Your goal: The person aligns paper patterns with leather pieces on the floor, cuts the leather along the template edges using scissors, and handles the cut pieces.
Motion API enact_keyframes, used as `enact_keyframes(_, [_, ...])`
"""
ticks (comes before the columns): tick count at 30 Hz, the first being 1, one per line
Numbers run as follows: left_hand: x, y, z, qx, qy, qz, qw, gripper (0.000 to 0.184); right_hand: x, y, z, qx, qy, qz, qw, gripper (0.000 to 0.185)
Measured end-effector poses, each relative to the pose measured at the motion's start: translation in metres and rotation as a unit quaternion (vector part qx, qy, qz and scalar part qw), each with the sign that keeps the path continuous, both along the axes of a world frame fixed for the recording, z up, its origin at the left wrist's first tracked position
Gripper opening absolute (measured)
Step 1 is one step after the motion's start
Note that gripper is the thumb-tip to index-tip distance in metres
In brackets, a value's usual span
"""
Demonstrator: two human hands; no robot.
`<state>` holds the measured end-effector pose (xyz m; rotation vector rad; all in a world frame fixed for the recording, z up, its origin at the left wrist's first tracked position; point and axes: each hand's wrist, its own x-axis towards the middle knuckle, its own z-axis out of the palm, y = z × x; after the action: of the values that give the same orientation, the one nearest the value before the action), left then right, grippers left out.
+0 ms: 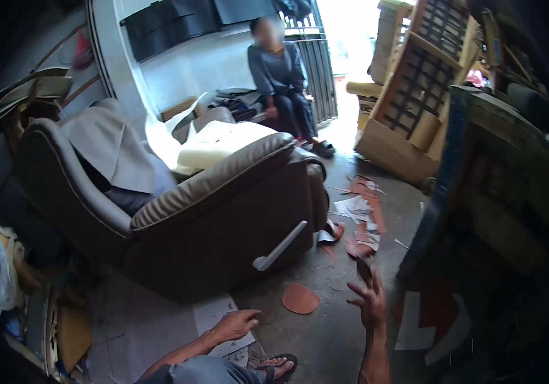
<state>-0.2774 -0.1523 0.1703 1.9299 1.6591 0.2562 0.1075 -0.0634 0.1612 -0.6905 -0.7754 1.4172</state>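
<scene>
My left hand [236, 325] is held low over the floor, its fingers stretched out and nothing visible in them. A rounded reddish-brown piece [300, 298] of sheet material lies on the floor just beyond it. On the right, my right hand [371, 299] is raised with a dark, flat, narrow object [364, 271] between its fingers; its exact kind is unclear. Some fingers of that hand are spread to the left. Past it lie reddish and white scraps [369, 208]. Ahead stands a grey-brown recliner [223, 217] with a light side lever [281, 246].
A person [281, 83] sits by the far wall. An upended wooden frame with dark webbing [424, 83] stands at the back right, and a large dark piece with a blue edge [440, 173] stands nearer. White and reddish cut pieces [415, 323] lie lower right; clutter lines the left.
</scene>
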Motion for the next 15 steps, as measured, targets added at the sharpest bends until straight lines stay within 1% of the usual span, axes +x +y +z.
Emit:
enact_keyframes(1, [0.016, 0.005, 0.003, 0.013, -0.027, -0.048, 0.998, 0.046, 0.002, 0.009, 0.037, 0.056, 0.018, 0.013, 0.998, 0.083])
enact_keyframes(2, [0.03, 0.007, -0.002, 0.019, -0.026, -0.055, 0.998, 0.046, 0.006, 0.021, 0.062, 0.101, 0.043, 0.035, 0.993, 0.084])
enact_keyframes(3, [0.04, 0.003, -0.014, -0.056, -0.056, -0.102, 0.992, 0.048, 0.008, 0.031, 0.083, 0.146, 0.067, 0.061, 0.985, 0.085])
enact_keyframes(4, [0.045, -0.002, -0.022, -0.129, -0.084, -0.147, 0.977, 0.05, 0.008, 0.039, 0.103, 0.153, 0.067, 0.061, 0.984, 0.085])
enact_keyframes(5, [0.045, -0.007, -0.028, -0.122, -0.081, -0.148, 0.978, 0.05, 0.007, 0.044, 0.122, 0.18, 0.081, 0.073, 0.978, 0.084])
enact_keyframes(6, [0.047, -0.012, -0.028, -0.214, -0.041, -0.197, 0.956, 0.051, 0.006, 0.046, 0.134, 0.205, 0.096, 0.083, 0.97, 0.084])
enact_keyframes(7, [0.045, -0.013, -0.027, -0.305, 0.002, -0.243, 0.921, 0.053, 0.003, 0.046, 0.139, 0.211, 0.099, 0.079, 0.969, 0.084])
enact_keyframes(8, [0.042, -0.012, -0.027, -0.303, 0.005, -0.244, 0.921, 0.053, 0.001, 0.046, 0.142, 0.21, 0.104, 0.085, 0.968, 0.084])
enact_keyframes(10, [0.041, -0.019, -0.022, -0.295, 0.071, -0.248, 0.92, 0.055, -0.006, 0.043, 0.135, 0.197, 0.112, 0.103, 0.968, 0.083])
enact_keyframes(11, [0.037, -0.018, -0.027, -0.293, 0.068, -0.245, 0.922, 0.055, -0.011, 0.041, 0.121, 0.184, 0.109, 0.108, 0.971, 0.082])
enact_keyframes(13, [0.028, -0.02, -0.045, -0.232, 0.017, -0.204, 0.951, 0.057, -0.025, 0.033, 0.083, 0.122, 0.127, 0.124, 0.976, 0.082])
enact_keyframes(14, [0.033, -0.022, -0.029, -0.23, 0.002, -0.173, 0.958, 0.058, -0.032, 0.029, 0.064, 0.096, 0.147, 0.145, 0.974, 0.082])
enact_keyframes(15, [0.032, -0.023, -0.029, -0.232, -0.003, -0.168, 0.958, 0.058, -0.04, 0.025, 0.045, 0.07, 0.168, 0.165, 0.969, 0.082])
